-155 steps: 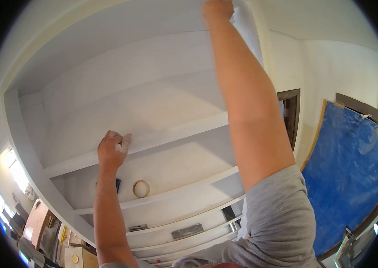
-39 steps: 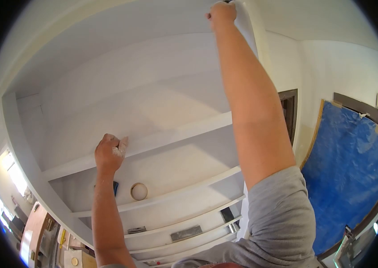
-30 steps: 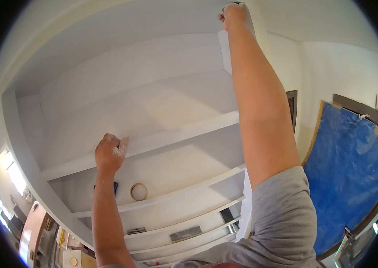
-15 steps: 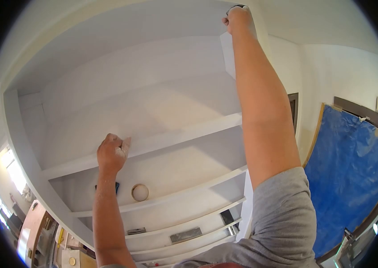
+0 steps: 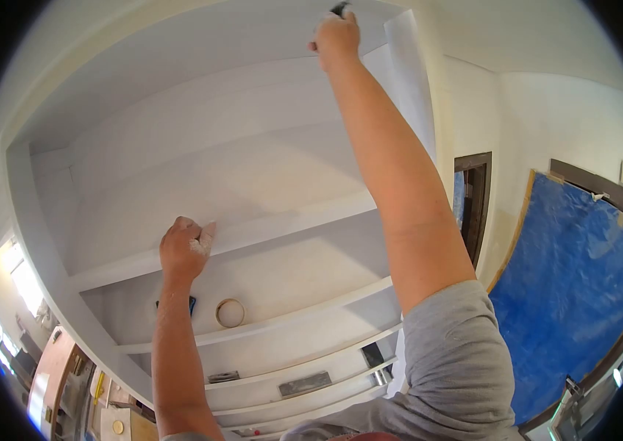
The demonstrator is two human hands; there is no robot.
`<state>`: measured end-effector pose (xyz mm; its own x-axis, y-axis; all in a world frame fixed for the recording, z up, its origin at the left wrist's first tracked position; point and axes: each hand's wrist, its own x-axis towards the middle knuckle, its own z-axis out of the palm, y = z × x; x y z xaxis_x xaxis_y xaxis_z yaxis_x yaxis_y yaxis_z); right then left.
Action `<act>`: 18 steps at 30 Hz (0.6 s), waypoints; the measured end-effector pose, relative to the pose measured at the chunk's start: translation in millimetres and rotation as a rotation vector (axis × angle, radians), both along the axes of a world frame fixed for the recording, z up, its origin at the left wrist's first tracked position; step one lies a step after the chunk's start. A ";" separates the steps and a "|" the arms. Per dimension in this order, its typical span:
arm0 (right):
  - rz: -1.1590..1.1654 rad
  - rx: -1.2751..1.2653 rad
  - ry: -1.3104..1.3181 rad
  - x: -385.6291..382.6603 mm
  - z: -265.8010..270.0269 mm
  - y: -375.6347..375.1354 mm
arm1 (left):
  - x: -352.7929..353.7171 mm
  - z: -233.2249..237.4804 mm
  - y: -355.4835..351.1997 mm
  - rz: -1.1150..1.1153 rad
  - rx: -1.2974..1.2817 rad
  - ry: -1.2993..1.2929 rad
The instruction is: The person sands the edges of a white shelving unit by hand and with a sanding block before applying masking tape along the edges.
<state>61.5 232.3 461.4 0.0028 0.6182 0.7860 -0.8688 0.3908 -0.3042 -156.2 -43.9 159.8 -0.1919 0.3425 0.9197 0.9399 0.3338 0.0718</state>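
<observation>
My right hand [image 5: 338, 37] is raised to the top of a white shelving unit [image 5: 39, 220], closed around a small dark object [image 5: 339, 9] that shows only in part beside the underside of the top panel. Lower and to the left, my left hand [image 5: 185, 248] is closed at the front edge of the upper shelf [image 5: 289, 220]. White powder or paste marks its thumb side. Whatever its curled fingers hold, if anything, is hidden. Below it a roll of tape [image 5: 230, 313] rests on a shelf, near a dark object partly behind my left forearm.
Lower shelves hold a flat grey metal piece [image 5: 305, 384], a smaller one [image 5: 223, 377] and a dark-bladed tool [image 5: 375, 358]. Blue plastic sheeting [image 5: 569, 287] hangs at the right, by a dark frame [image 5: 482, 198]. A workbench [image 5: 50, 375] stands lower left.
My right hand has moved left along the top of the unit with the dark object, uncovering the upper right side panel. My left hand has barely moved.
</observation>
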 end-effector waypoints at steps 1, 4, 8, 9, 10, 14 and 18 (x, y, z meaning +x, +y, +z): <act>0.038 0.027 0.027 1.8 9.8 36.8 | 0.5 0.8 -1.1 0.013 -0.015 -0.003; 0.094 0.011 0.097 17.9 31.8 105.2 | -7.4 -2.7 4.9 -0.038 0.059 0.056; -0.204 -0.262 0.058 61.7 11.8 29.2 | 1.7 0.9 0.0 0.017 -0.018 0.004; -0.218 -0.235 0.041 62.7 11.4 34.6 | 2.8 1.6 0.1 0.018 -0.018 -0.004; -0.232 -0.209 0.024 64.2 10.3 37.4 | 3.3 2.5 0.5 0.019 -0.018 -0.011; -0.014 -0.196 0.050 69.4 16.2 49.3 | 1.9 3.2 0.0 0.032 -0.042 -0.016; -0.024 -0.088 -0.008 63.7 41.3 85.9 | -0.9 0.2 2.9 -0.008 0.023 0.038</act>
<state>125.1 318.3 502.6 0.0120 0.6848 0.7287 -0.8569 0.3826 -0.3454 -157.2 -41.0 159.9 -0.1542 0.3226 0.9339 0.9446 0.3254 0.0435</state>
